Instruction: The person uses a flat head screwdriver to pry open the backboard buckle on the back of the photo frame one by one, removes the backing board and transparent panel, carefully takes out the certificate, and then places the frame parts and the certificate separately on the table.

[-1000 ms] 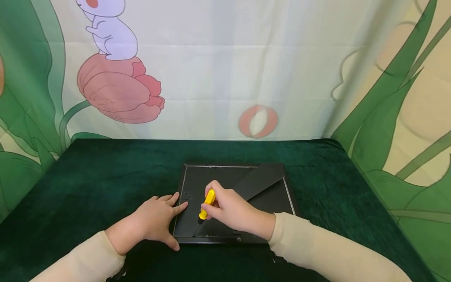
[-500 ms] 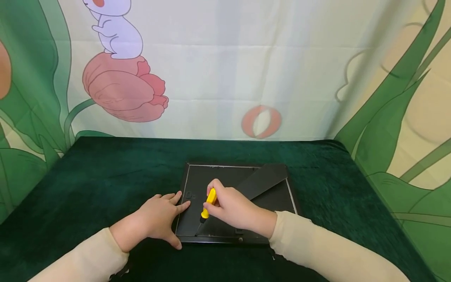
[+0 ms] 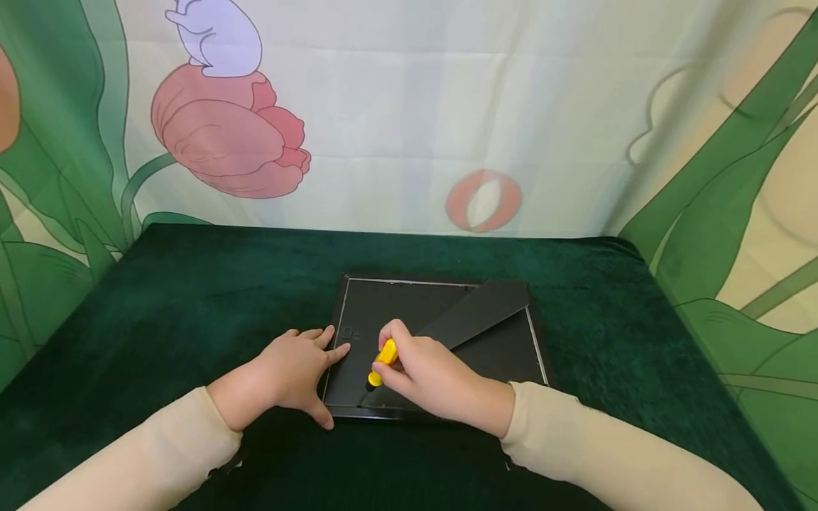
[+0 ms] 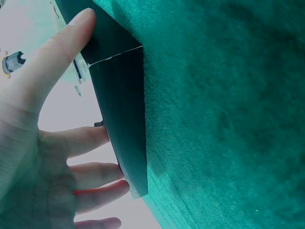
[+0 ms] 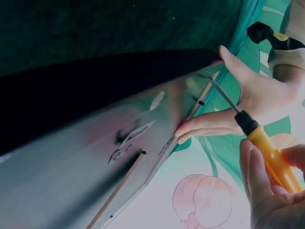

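A black picture frame [image 3: 386, 301] lies face down, its backing board showing and a flat stand leg [image 3: 482, 312] slanting across it. My right hand [image 3: 437, 372] grips a screwdriver [image 5: 272, 155] by its yellow handle. The thin metal shaft slopes down, its tip at the backing's near left corner, close to the rim. With fingers spread, my left hand [image 3: 297, 369] rests on the frame's left edge. In the left wrist view, the left thumb [image 4: 71, 38] lies at the frame's corner and the other fingers reach along its side.
Dark green velvet cloth [image 3: 230, 298] covers the table under the frame. Behind the table hangs a white curtain [image 3: 383, 142] printed with a pink flower, a rabbit and green leaves. Small metal tabs [image 5: 201, 102] and a hanger [image 5: 131, 140] show on the frame's back.
The head view has tilted slightly, shifting the scene a little up and right. The screwdriver tip stays at the same corner, and both hands keep their places on the frame.
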`<state>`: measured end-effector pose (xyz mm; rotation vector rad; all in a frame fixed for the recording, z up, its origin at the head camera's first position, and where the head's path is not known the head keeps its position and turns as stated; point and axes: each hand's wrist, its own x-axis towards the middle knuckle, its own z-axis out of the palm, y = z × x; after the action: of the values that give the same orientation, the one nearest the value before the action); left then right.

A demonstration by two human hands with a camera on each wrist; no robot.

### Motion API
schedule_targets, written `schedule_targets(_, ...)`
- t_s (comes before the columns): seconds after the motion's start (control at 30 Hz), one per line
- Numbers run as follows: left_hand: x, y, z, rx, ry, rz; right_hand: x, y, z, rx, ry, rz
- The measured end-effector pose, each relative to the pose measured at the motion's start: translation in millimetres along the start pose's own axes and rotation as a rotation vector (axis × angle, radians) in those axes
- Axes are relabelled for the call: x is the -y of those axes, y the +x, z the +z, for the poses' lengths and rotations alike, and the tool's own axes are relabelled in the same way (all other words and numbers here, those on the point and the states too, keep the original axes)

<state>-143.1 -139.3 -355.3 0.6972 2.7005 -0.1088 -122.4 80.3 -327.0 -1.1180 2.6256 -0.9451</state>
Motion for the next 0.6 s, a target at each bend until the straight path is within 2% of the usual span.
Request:
schedule_targets(0.2, -1.0, 0.1, -1.4, 0.005, -0.003, -0.006, 0.2, -2.9, -2.8, 0.031, -0.008, -0.026)
schedule_targets(0.47, -2.1, -0.3, -2.2, 0.015, 0.006, -0.01, -19.9, -0.9, -11.5, 0.008, 0.2, 0.119)
schedule_targets(0.6, -3.0, -0.9, -1.0, 0.009, 0.006, -0.008, -25.4, -3.4, -16.2, -0.004, 0.228, 0.137)
